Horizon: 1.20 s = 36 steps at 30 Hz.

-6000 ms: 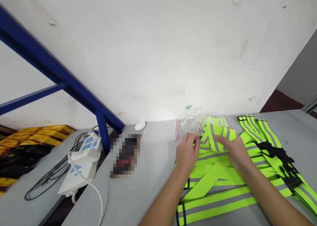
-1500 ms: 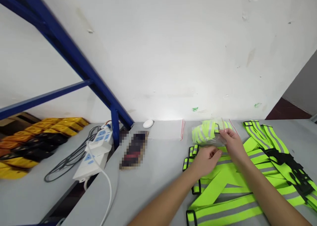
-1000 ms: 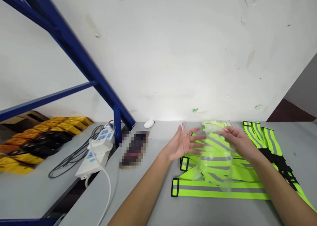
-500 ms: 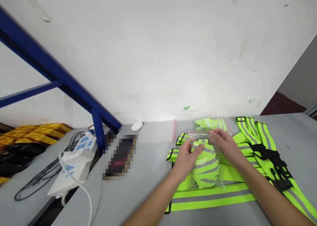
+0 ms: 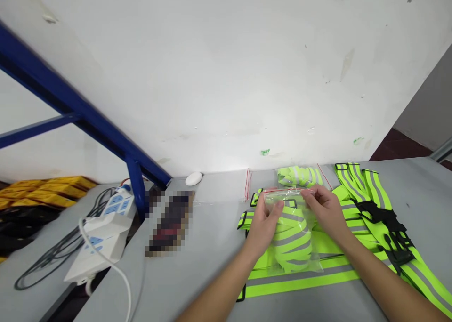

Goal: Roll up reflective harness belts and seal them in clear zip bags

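Observation:
A clear zip bag (image 5: 292,239) with a folded neon-yellow reflective vest inside stands in front of me, above the grey table (image 5: 197,275). My left hand (image 5: 265,221) pinches the left end of its red-lined top edge. My right hand (image 5: 323,209) pinches the right end of the same edge. Under the bag lie loose reflective vest straps (image 5: 303,279) spread flat. Another bagged vest (image 5: 299,175) lies against the wall behind.
More vests with black buckles (image 5: 386,218) lie at the right. An empty zip bag (image 5: 226,190), a white round object (image 5: 194,178) and a blurred dark item (image 5: 170,223) sit to the left. White power strips (image 5: 102,235) with cables lie beside a blue frame (image 5: 136,195).
The vest was stuffed into the bag, the bag was lifted by my right hand, and both hands now pinch along its top edge.

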Available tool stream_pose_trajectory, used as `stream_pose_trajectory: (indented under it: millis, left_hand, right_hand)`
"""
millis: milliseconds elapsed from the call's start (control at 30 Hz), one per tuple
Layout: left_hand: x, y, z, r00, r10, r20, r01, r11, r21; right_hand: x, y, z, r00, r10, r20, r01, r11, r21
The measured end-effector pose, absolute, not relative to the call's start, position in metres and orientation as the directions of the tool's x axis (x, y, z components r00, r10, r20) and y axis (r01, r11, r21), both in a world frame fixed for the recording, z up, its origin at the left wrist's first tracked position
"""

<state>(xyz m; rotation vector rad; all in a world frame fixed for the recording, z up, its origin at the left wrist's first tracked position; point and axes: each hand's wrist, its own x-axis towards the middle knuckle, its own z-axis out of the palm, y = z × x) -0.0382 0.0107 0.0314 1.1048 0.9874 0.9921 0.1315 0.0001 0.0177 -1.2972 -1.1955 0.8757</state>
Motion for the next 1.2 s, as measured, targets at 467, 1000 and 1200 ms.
stream_pose_trajectory:
  millis: [467, 1000, 1200]
  left_hand:
    - [-0.042, 0.014, 0.032, 0.205, 0.977, -0.060, -0.091, 0.080, 0.993]
    - [-0.042, 0.014, 0.030, 0.266, 0.963, 0.037, -0.032, -0.030, 0.999]
    - [-0.043, 0.010, 0.033, 0.342, 0.938, 0.058, -0.023, -0.053, 0.998]
  right_hand:
    - [0.144, 0.001, 0.025, 0.111, 0.986, 0.127, -0.052, 0.134, -0.990]
    - [0.153, -0.002, 0.040, -0.110, 0.984, 0.143, 0.219, 0.164, -0.962]
    - [0.158, 0.000, 0.039, -0.030, 0.924, 0.381, 0.424, 0.357, -0.832]
